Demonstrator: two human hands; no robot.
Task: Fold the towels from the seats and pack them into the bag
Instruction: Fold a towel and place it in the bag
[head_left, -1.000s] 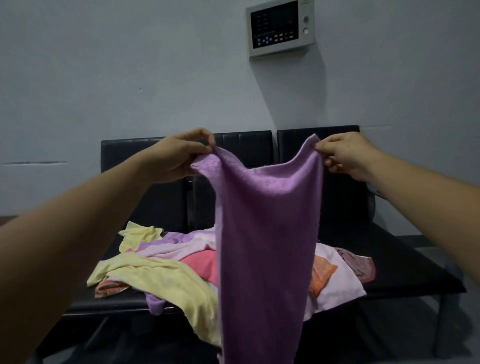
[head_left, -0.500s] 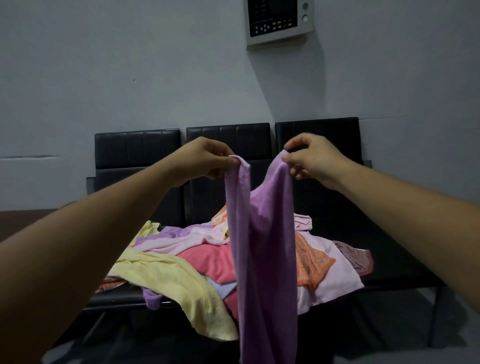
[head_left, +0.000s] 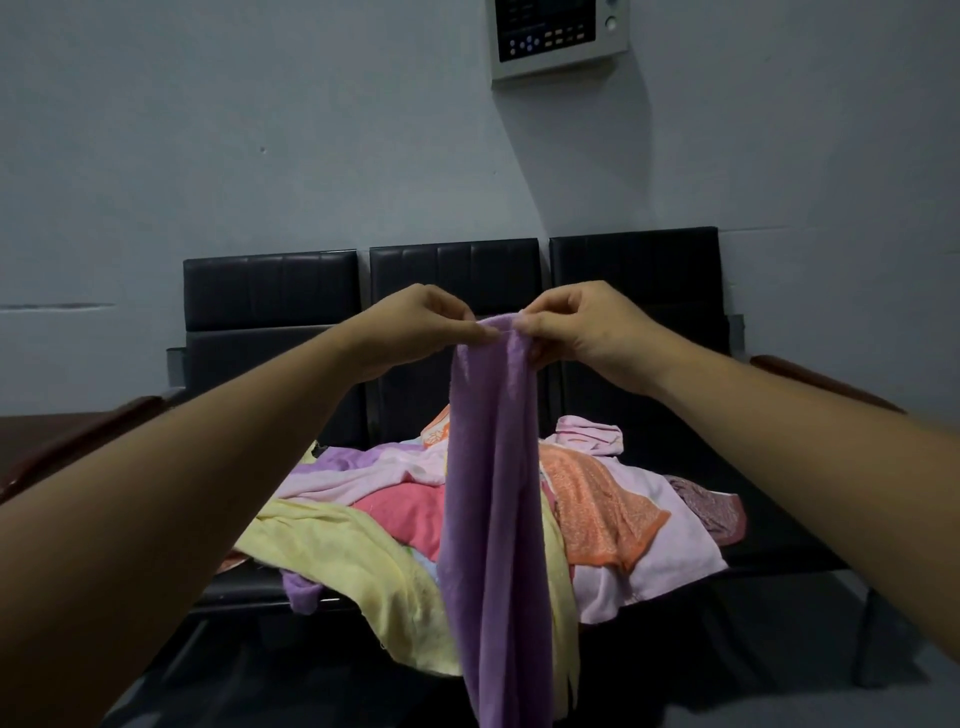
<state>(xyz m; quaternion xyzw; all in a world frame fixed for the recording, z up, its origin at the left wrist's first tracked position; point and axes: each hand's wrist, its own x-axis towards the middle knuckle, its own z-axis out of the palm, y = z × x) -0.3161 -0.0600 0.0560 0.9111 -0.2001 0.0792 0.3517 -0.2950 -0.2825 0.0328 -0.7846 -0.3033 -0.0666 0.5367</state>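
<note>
hands 2: left hand (head_left: 415, 332) and right hand (head_left: 576, 332) each pinching top edge of purple towel (head_left: 493, 493), fingers curled, hands almost touching | purple towel 1: hanging in a narrow drape in front of towel heap (head_left: 363, 530) | seats (head_left: 270, 291) 3: black, joined | towel heap 1 (yellow, pink, orange, lilac) on seats | wall panel (head_left: 558, 36) 1: writing unreadable

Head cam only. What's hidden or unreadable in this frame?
- Bag: nowhere in the head view.
- Purple fabric towel: lower end cut off by the bottom edge; top corners covered by the left hand and right hand pinching them.
- Pile of coloured towels on the black padded bench: middle hidden behind the purple towel, so the count is unclear.
- White wall panel: top cut off; labels too small.
</note>
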